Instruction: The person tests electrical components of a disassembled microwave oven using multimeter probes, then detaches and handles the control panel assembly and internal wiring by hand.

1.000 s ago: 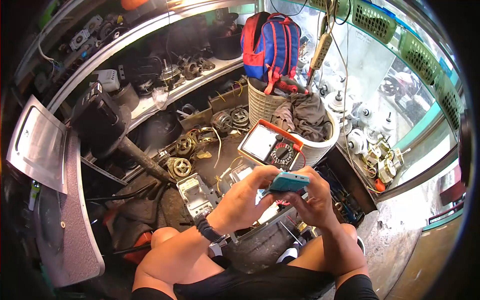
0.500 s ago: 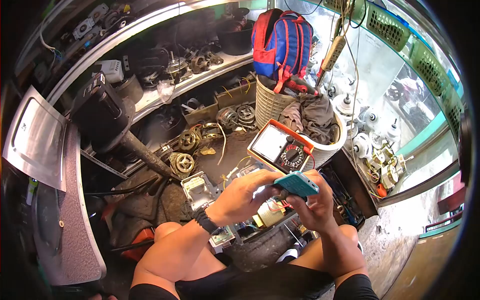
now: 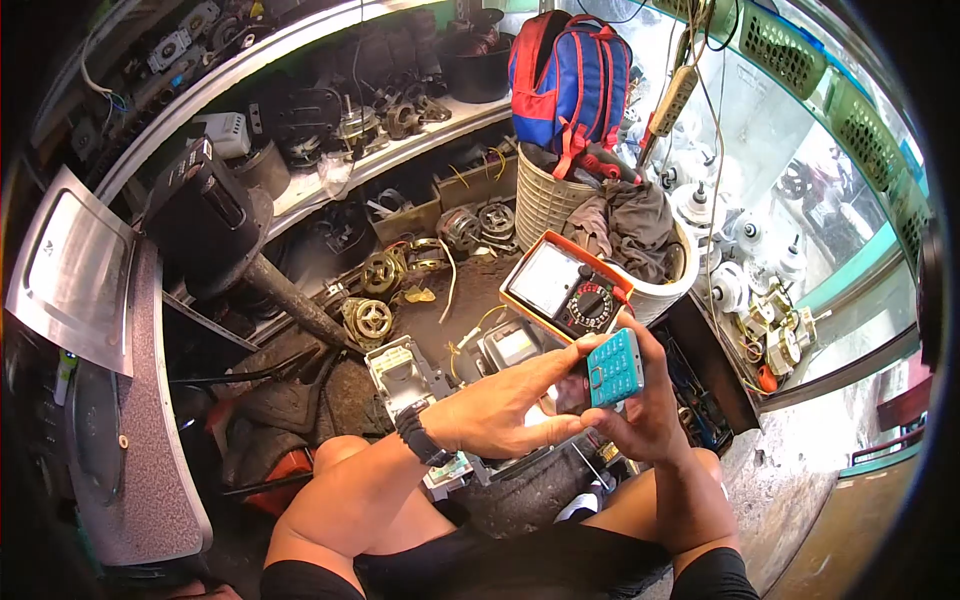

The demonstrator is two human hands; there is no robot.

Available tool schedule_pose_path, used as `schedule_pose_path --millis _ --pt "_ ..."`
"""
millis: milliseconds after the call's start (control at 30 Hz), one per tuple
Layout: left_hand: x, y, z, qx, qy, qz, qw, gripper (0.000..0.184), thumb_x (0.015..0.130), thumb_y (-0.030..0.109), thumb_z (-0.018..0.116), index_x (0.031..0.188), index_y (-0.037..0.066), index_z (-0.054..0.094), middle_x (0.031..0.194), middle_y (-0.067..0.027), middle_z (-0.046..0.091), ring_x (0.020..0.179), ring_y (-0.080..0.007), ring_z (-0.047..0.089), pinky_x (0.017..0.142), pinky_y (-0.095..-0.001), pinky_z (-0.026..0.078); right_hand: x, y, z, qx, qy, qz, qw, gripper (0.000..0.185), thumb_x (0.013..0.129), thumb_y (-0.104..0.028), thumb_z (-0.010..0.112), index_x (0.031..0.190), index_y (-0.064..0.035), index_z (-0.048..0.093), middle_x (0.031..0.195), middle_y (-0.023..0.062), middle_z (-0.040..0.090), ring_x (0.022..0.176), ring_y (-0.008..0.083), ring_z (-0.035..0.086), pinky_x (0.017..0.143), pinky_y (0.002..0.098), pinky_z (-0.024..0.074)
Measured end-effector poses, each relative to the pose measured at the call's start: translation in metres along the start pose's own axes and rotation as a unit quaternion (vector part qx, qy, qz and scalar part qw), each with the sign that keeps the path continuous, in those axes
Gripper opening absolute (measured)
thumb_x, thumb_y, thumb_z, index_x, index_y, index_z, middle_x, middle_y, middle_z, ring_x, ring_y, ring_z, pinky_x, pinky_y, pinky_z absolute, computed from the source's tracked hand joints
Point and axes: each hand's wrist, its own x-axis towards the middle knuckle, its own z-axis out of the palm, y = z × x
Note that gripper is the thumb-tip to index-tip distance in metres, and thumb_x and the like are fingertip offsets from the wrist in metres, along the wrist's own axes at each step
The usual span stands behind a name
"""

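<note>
A teal keypad phone (image 3: 614, 371) is held in front of me, its keys facing up toward the camera. My right hand (image 3: 650, 415) wraps round its right side, with the thumb along the lower edge. From the other side, my left hand (image 3: 505, 405) grips the screen end, fingers at the upper edge and thumb at the lower. Just beyond the hands, an analog multimeter (image 3: 568, 290) in an orange case leans against a white bucket (image 3: 682, 285). Below my left hand lies an opened appliance housing (image 3: 405, 375), partly hidden by the wrist.
Several motors (image 3: 368, 320) sit on the floor ahead. A red and blue backpack (image 3: 575, 85) rests on a ribbed bin (image 3: 545, 205). To the left stand a dark pedestal (image 3: 305, 305) and a metal panel (image 3: 80, 275). White gear units (image 3: 730, 285) crowd the right.
The phone has turned so its keypad now faces the camera instead of lying nearly edge-on. My left hand's thumb and fingers have spread further apart around its screen end.
</note>
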Motion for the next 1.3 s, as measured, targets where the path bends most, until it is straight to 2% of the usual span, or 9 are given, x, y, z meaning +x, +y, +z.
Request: schedule_pose_path --millis 167,200,233,333,400,767,1033,1100,1300 --pt "0.003 -0.005 0.005 0.175 0.082 0.079 0.978 0.082 0.089 0.031 0.086 0.151 -0.001 0.043 0.133 -0.0242 0.061 0.117 -0.0409 0.064 0.098 -0.0457 0.053 0.002 -0.001 0.000 -0.116 -0.011 -0.040 0.992 0.099 0.090 -0.031 0.087 0.160 0.0053 0.026 0.134 0.0241 0.064 0.116 0.0311 0.071 0.097 0.0406 0.0579" --pt "0.004 -0.007 0.005 0.175 0.079 0.078 0.978 0.082 0.089 0.031 0.086 0.151 -0.001 0.043 0.133 -0.0242 0.061 0.117 -0.0409 0.064 0.098 -0.0457 0.053 0.003 -0.002 0.000 -0.149 -0.019 -0.056 0.987 0.098 0.090 -0.032 0.086 0.158 0.0062 0.027 0.132 0.0251 0.064 0.117 0.0318 0.071 0.096 0.0409 0.0582" --pt "0.004 -0.009 0.004 0.174 0.070 0.063 0.980 0.082 0.088 0.031 0.086 0.150 -0.001 0.044 0.132 -0.0242 0.061 0.116 -0.0409 0.064 0.097 -0.0456 0.054 -0.001 -0.002 0.003 -0.082 -0.009 -0.010 0.997 0.101 0.091 -0.040 0.085 0.158 0.0064 0.025 0.136 0.0226 0.061 0.123 0.0272 0.062 0.107 0.0410 0.0473" --pt "0.005 -0.006 0.004 0.173 0.063 0.038 0.982 0.080 0.086 0.030 0.088 0.147 -0.001 0.047 0.133 -0.0240 0.062 0.116 -0.0392 0.066 0.099 -0.0451 0.054 0.004 -0.005 0.001 -0.128 0.006 -0.074 0.989 0.092 0.090 -0.032 0.086 0.154 0.0064 0.033 0.133 0.0239 0.064 0.115 0.0304 0.071 0.096 0.0411 0.0577" --pt "0.004 -0.002 0.004 0.109 0.082 0.051 0.989 0.080 0.081 0.017 0.086 0.149 0.003 0.046 0.135 -0.0195 0.061 0.123 -0.0381 0.063 0.106 -0.0456 0.052 0.000 -0.009 -0.001 -0.122 0.004 -0.056 0.991 0.092 0.090 -0.031 0.087 0.154 0.0054 0.032 0.134 0.0234 0.063 0.117 0.0297 0.069 0.098 0.0409 0.0566" --pt "-0.003 -0.009 0.004 0.059 0.082 0.019 0.995 0.078 0.084 0.022 0.089 0.148 0.002 0.050 0.138 -0.0177 0.064 0.125 -0.0314 0.065 0.108 -0.0413 0.051 -0.004 -0.011 0.002 0.003 0.015 0.007 1.000 0.089 0.088 -0.024 0.089 0.153 0.0008 0.033 0.141 0.0212 0.057 0.129 0.0286 0.061 0.107 0.0434 0.0512" --pt "-0.002 -0.010 0.010 -0.004 0.084 -0.002 0.996 0.076 0.084 0.024 0.091 0.146 0.002 0.052 0.134 -0.0149 0.064 0.125 -0.0280 0.063 0.110 -0.0415 0.049 0.001 -0.011 -0.006 -0.143 -0.009 -0.035 0.989 0.083 0.085 -0.039 0.089 0.147 -0.0036 0.045 0.136 0.0179 0.055 0.113 0.0282 0.065 0.088 0.0380 0.0550" --pt "0.001 -0.004 0.005 0.095 0.091 0.055 0.990 0.076 0.084 0.025 0.091 0.145 0.002 0.053 0.133 -0.0141 0.063 0.124 -0.0269 0.062 0.109 -0.0414 0.049 0.000 -0.012 -0.005 -0.138 -0.003 -0.033 0.990 0.082 0.085 -0.039 0.089 0.146 -0.0035 0.047 0.136 0.0177 0.055 0.113 0.0282 0.065 0.088 0.0384 0.0554" --pt "-0.001 -0.001 0.003 0.051 0.086 0.016 0.995 0.073 0.083 0.021 0.092 0.143 0.003 0.055 0.135 -0.0123 0.062 0.125 -0.0250 0.061 0.106 -0.0416 0.050 -0.003 -0.011 0.000 -0.113 0.013 -0.029 0.993 0.078 0.086 -0.037 0.089 0.145 -0.0042 0.049 0.133 0.0169 0.056 0.112 0.0261 0.064 0.089 0.0391 0.0569"
